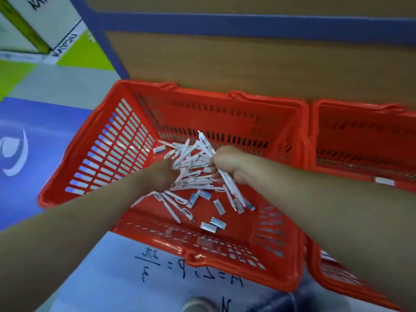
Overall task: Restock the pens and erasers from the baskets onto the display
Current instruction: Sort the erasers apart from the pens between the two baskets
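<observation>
The bare left forearm and right forearm reach forward and down, converging near the middle of the frame. The right hand is curled in a fist around a bundle of pens. The left hand, just beside it, points its fingers downward; blur hides whether they hold anything.

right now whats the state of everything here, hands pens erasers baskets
left hand: down in the loose pens, fingers hidden, grip unclear
right hand: curled round a pen bundle
pen bundle: gripped, slanted
loose pens: piled on the basket floor
erasers: scattered loose, wrapped
left basket: upright, holds pens and erasers
right basket: upright, alongside, contents unclear
</observation>
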